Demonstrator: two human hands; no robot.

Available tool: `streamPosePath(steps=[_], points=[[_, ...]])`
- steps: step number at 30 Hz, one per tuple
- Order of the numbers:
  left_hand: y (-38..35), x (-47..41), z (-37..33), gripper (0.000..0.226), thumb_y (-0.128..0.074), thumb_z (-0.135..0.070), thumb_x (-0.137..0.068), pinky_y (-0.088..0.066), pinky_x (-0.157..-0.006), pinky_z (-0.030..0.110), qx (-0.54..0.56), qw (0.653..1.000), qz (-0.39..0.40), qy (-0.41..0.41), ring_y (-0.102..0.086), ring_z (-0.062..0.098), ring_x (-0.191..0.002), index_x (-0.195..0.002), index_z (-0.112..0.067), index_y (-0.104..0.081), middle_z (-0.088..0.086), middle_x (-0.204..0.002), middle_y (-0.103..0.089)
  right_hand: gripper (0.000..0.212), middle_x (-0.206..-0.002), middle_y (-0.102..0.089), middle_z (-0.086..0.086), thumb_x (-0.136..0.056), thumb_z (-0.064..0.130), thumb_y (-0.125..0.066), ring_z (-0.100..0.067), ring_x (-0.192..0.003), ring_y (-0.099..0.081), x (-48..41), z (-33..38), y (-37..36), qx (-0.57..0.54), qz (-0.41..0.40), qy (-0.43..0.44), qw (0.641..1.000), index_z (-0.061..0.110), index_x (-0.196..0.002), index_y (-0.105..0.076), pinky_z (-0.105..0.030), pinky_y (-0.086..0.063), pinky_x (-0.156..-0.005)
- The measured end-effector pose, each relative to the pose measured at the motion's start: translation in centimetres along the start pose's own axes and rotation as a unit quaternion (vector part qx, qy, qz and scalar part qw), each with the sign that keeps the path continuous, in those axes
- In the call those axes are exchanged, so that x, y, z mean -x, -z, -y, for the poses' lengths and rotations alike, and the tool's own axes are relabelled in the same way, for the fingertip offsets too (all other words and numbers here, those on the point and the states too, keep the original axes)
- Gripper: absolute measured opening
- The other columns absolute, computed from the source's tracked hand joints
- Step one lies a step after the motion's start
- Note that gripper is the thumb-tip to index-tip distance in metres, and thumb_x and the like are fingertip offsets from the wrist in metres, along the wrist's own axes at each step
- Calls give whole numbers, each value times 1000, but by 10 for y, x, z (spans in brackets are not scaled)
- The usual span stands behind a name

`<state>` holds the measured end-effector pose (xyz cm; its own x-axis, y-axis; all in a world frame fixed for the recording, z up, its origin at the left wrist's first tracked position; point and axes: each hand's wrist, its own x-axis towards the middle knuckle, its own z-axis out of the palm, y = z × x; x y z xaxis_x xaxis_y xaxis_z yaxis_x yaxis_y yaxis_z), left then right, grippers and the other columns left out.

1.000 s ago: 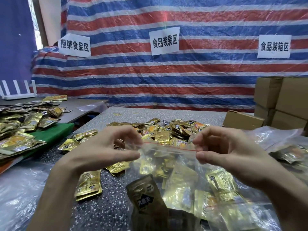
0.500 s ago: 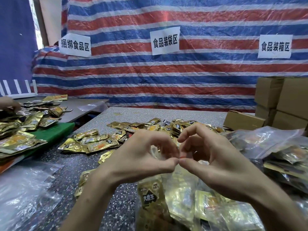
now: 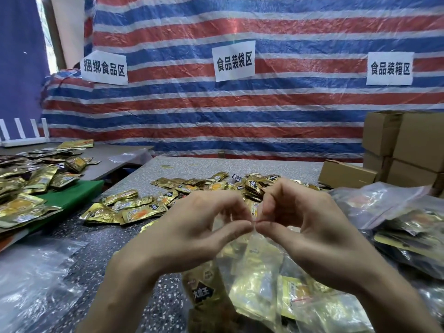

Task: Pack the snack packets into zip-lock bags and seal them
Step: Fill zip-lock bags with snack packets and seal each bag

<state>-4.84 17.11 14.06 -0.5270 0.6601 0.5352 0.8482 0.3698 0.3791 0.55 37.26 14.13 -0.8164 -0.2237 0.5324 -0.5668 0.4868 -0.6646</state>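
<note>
A clear zip-lock bag (image 3: 259,284) filled with several gold snack packets hangs in front of me above the speckled table (image 3: 144,248). My left hand (image 3: 192,231) and my right hand (image 3: 310,227) meet at the middle of the bag's top edge, each pinching the seal strip between thumb and forefinger, thumb tips touching. A heap of loose gold packets (image 3: 192,195) lies on the table just beyond my hands.
Filled clear bags (image 3: 403,227) are piled at the right. Cardboard boxes (image 3: 403,150) stack at the far right. An empty plastic bag (image 3: 36,280) lies at the near left. More packets (image 3: 26,186) cover the left table and a green board (image 3: 72,195).
My hands slid inward along the bag's top from its two ends until they met at the middle. The bag mouth, stretched wide a second ago, is now bunched under my fingers.
</note>
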Motion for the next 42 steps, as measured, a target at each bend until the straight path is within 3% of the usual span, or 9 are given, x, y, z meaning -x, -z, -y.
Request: streamPosePath(steps=[4, 9, 14, 20, 27, 33, 36, 40, 42], points=[[5, 2, -3, 8, -67, -28, -89, -45, -66, 25, -5, 1000, -10, -15, -60, 9, -77, -81, -26, -66, -15, -75, -62, 22, -84, -65, 2, -83, 6, -71, -17, -76, -62, 1, 3, -2, 5, -13, 10, 1000, 25, -85, -61, -45, -53, -72], [3, 0, -11, 8, -69, -19, -82, -43, -61, 26, -47, 997, -54, -43, -57, 7, -69, -75, -20, -65, -14, -69, -59, 8, -82, -72, 12, -84, 35, -76, -10, -81, -68, 1, 8, 0, 48, 8, 17, 999, 28, -85, -73, -33, -54, -71], [9, 3, -5, 15, -72, -40, -87, -47, -59, 31, 49, 999, -16, -6, -62, 15, -70, -80, -26, -74, -10, -72, -67, 11, -76, -72, 5, -81, 34, -76, -15, -71, -65, 0, 7, 4, 38, 24, 20, 999, 24, -79, -75, -36, -51, -65], [20, 9, 3, 7, -72, -33, -83, -45, -64, 20, 66, 998, 6, 9, -62, 10, -72, -83, -26, -75, -14, -76, -70, 12, -79, -65, 20, -92, 26, -68, -4, -75, -59, 1, 4, 3, 66, 56, 8, 996, 29, -81, -65, -15, -43, -65], [8, 3, -3, 3, -72, -25, -81, -49, -62, 22, 16, 999, -38, -12, -66, 9, -71, -78, -24, -73, -13, -72, -69, 12, -83, -66, 16, -87, 37, -64, -3, -82, -62, 3, 7, -2, 133, 28, 37, 990, 27, -80, -63, -14, -45, -70], [22, 11, 10, 6, -75, -32, -81, -51, -69, 29, 63, 998, 1, 28, -66, 13, -78, -83, -27, -76, -15, -78, -71, 12, -87, -63, 17, -94, 31, -64, -6, -84, -58, 2, 5, 2, 166, 38, 15, 985, 29, -83, -58, -20, -40, -65], [24, 13, 13, 8, -76, -25, -84, -50, -65, 22, 33, 999, -10, 36, -66, 10, -78, -78, -30, -73, -16, -76, -70, 12, -90, -61, 23, -91, 39, -62, -2, -84, -58, 4, 7, -2, 193, 21, 11, 981, 32, -82, -58, -20, -40, -64], [16, 8, 5, 6, -73, -25, -82, -51, -64, 29, -8, 1000, -16, 10, -66, 7, -75, -78, -28, -71, -16, -75, -69, 29, -96, -58, 29, -81, 63, -53, 1, -86, -55, 6, 15, -9, 258, 5, 27, 966, 36, -89, -58, -28, -47, -68], [14, 7, 1, 3, -73, -27, -81, -50, -65, 27, -5, 1000, -15, -9, -66, 5, -74, -78, -27, -72, -17, -75, -69, 23, -94, -58, 30, -85, 58, -60, -1, -84, -54, 6, 17, -9, 250, 0, 31, 968, 36, -91, -60, -33, -47, -67]])
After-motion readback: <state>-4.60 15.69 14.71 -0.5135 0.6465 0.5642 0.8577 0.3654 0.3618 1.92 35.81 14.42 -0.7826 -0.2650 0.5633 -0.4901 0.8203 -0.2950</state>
